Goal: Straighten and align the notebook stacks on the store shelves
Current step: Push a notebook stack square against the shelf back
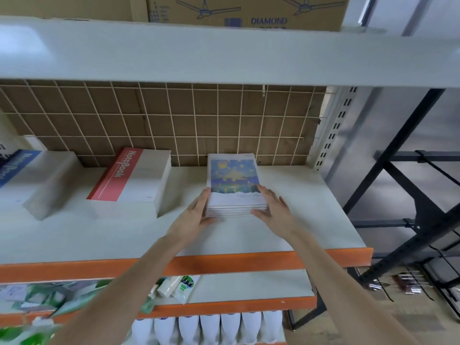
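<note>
A stack of notebooks with a blue and yellow painted cover (234, 178) lies on the white shelf (311, 220), right of centre. My left hand (196, 215) presses flat against the stack's left side near its front corner. My right hand (273, 207) lies with straight fingers along the stack's right side and front corner. A taller stack with a red "NoteBook" cover (129, 178) stands to the left. Further left is a pale wrapped stack (52, 183), and a blue notebook stack (15, 165) sits at the frame's left edge.
A wire grid over brown cardboard (174, 120) backs the shelf. An upper shelf (224, 53) carries cardboard boxes (249, 11). Below the orange shelf edge (224, 262) are tubes (174, 287) and white bottles (211, 329). A black metal rack (410, 195) stands to the right.
</note>
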Motion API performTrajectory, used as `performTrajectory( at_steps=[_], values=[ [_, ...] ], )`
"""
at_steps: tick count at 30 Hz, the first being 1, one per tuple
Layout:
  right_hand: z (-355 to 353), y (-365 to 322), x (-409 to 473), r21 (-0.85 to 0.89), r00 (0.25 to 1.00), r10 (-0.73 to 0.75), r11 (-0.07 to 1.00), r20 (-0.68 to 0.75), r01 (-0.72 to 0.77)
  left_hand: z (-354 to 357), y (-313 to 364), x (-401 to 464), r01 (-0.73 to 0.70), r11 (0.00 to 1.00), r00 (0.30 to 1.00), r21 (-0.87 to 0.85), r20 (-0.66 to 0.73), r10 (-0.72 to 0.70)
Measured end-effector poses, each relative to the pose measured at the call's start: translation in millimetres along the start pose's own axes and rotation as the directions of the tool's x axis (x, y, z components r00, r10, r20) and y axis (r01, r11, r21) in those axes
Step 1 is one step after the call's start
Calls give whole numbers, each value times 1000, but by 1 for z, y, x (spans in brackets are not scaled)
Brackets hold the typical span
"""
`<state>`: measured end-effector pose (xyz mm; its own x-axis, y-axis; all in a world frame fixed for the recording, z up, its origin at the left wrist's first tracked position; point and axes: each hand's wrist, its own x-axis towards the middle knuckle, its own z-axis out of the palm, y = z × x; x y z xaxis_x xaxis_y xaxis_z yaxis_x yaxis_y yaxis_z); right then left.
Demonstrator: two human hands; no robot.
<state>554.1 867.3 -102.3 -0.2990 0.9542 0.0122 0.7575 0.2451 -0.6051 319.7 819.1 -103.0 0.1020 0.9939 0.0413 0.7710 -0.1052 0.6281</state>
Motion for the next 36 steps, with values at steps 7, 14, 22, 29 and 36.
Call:
performTrajectory(
  at_steps=[7,14,22,29,36],
  values=[
    [12,-59,8,-441,988,-156,887,-12,135,-41,-10,-34,-43,959,988,280,-131,83],
    [74,-193,3,-455,929,-348,812,125,366,-127,-68,-97,84,894,950,439,-307,61],
    [205,-374,-20,-346,822,-524,745,225,570,-243,-202,-234,328,814,891,479,-444,-98],
    [342,-551,-45,-201,634,-688,606,352,770,-338,-317,-393,606,670,761,428,-555,-335],
    [442,-678,-36,-145,515,-730,510,448,848,-420,-411,-479,772,519,612,368,-650,-450]
  ],
)
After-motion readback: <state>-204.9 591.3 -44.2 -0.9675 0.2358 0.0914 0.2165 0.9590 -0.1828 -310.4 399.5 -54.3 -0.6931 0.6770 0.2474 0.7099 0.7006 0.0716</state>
